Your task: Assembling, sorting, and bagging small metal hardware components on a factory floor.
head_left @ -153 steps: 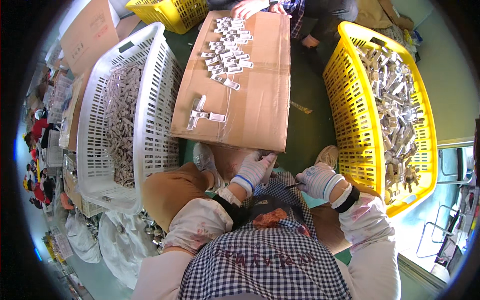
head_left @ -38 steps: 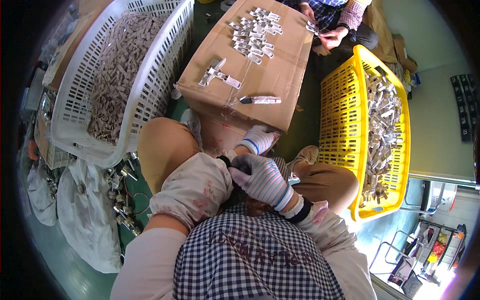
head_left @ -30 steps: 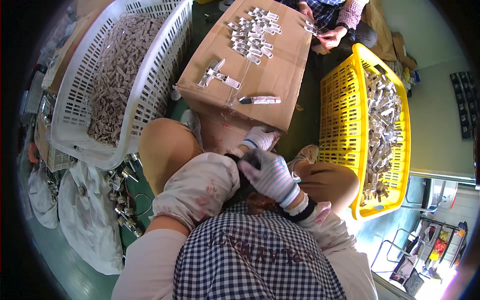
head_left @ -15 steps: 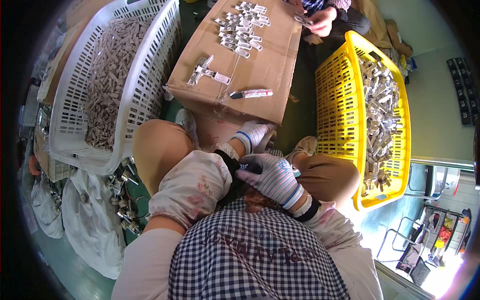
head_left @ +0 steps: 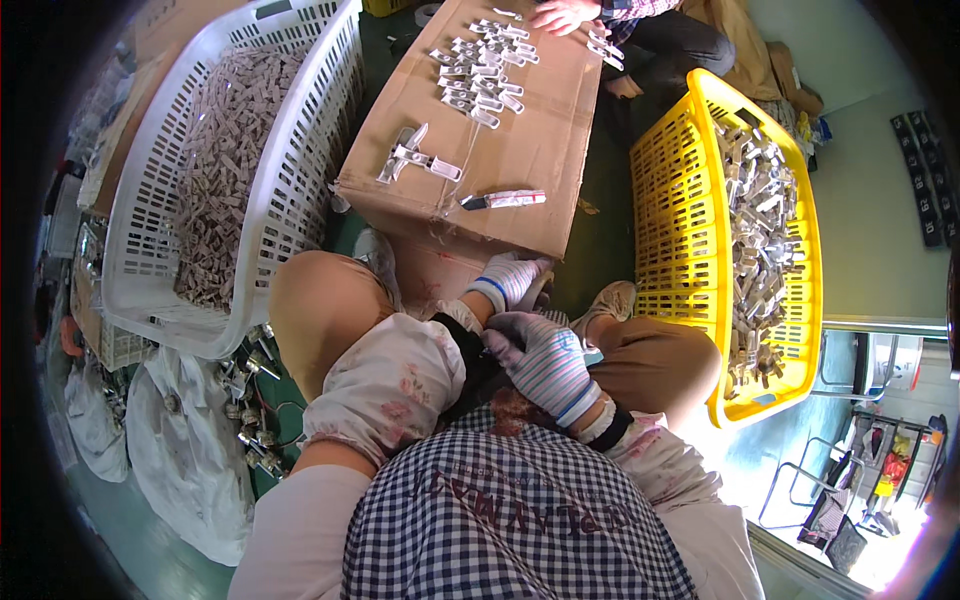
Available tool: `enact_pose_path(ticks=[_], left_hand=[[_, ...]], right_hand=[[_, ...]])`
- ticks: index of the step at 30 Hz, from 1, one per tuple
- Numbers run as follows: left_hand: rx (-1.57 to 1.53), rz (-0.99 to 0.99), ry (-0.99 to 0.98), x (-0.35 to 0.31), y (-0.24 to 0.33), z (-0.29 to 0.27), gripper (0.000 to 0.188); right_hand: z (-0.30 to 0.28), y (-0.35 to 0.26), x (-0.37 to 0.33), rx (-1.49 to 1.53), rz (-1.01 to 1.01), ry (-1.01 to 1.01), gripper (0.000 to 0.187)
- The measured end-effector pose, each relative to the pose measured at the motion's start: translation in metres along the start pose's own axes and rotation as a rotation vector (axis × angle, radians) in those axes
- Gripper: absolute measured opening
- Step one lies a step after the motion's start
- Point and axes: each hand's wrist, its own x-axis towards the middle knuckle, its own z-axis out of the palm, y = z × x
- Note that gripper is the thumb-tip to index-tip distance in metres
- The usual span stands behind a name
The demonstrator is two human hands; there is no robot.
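Note:
My left hand [head_left: 508, 282], in a striped glove with grey fingertips, is in front of the cardboard box's near side. Its fingers curl downward, and what they hold, if anything, is hidden. Just below it, my right hand [head_left: 550, 365], in a matching glove, is closed near the left sleeve's black cuff [head_left: 460, 352]. I cannot make out anything in its fingers. Both hands are low over my lap, above a checked apron [head_left: 500, 500]. On the box [head_left: 400, 110] lie several white and metal clips [head_left: 480, 75], a larger clip assembly [head_left: 415, 158] and a marker-like stick [head_left: 503, 200].
A white basket [head_left: 262, 240] of small pale pieces stands at left, a yellow basket [head_left: 675, 220] of metal clips at right. Metal parts [head_left: 255, 430] and white bags [head_left: 185, 450] lie lower left. Across the box is another person's hand [head_left: 565, 14]; clips [head_left: 605, 45] lie near its far right corner.
The other person's hand has moved left from the box's right edge to its far side; clips now show at the far right corner. My hands have shifted only slightly.

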Motion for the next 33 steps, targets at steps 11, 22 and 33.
enact_pose_path(ticks=[11, 22, 33], left_hand=[[-0.542, -0.160, -0.070, -0.006, 0.004, 0.009, 0.048], [-0.927, -0.402, -0.073, -0.005, 0.011, 0.004, 0.030], [-0.924, -0.464, -0.095, 0.002, 0.001, 0.012, 0.031]], right_hand=[[-0.002, 0.003, 0.004, 0.224, 0.140, -0.206, 0.039], [0.001, 0.003, 0.002, 0.322, 0.202, -0.166, 0.039], [0.006, 0.001, 0.005, 0.014, 0.026, -0.009, 0.033]])
